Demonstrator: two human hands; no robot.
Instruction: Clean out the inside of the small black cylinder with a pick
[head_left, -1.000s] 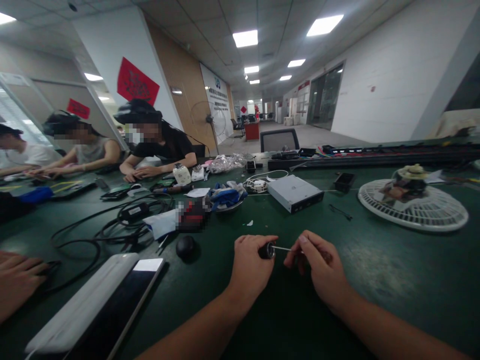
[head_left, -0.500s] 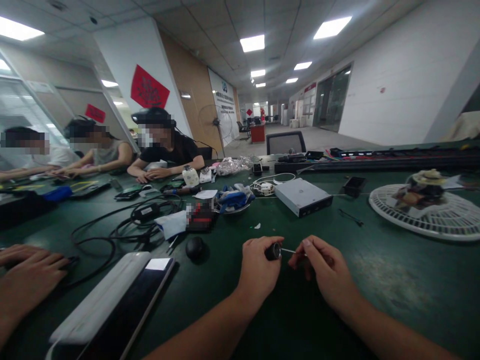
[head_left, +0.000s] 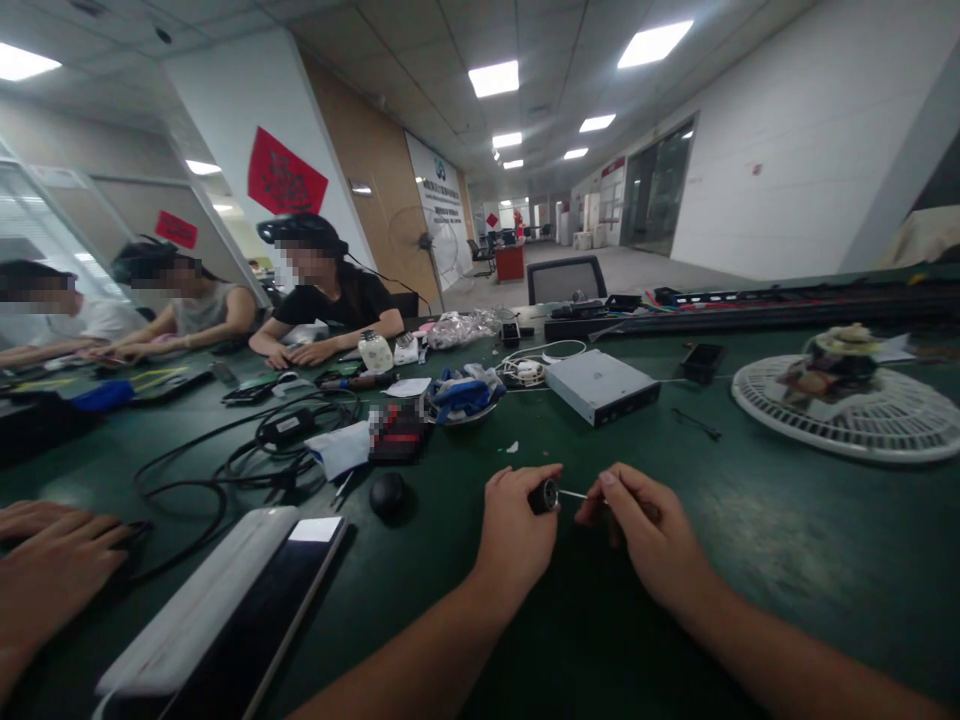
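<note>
Over the green table (head_left: 645,650), my left hand (head_left: 517,530) is closed around a short black cylinder (head_left: 545,494), whose round end faces right. My right hand (head_left: 645,520) pinches a thin light metal rod (head_left: 574,494) between thumb and fingers. The rod reaches left to the cylinder's round end; whether it goes inside is too small to tell. The rod's other end is hidden in my right hand. Left of my hands lies a round black object (head_left: 388,495).
A grey disc drive (head_left: 602,387) lies ahead, and a white fan grille (head_left: 847,420) at right. Cables (head_left: 217,515), a white power bank-like slab (head_left: 195,600) and a phone (head_left: 270,620) lie left. Another person's hand (head_left: 60,550) is at the left edge. Several people sit beyond.
The whole view has shifted slightly. The cylinder's round end has turned a little more toward the camera. Both hands keep their hold.
</note>
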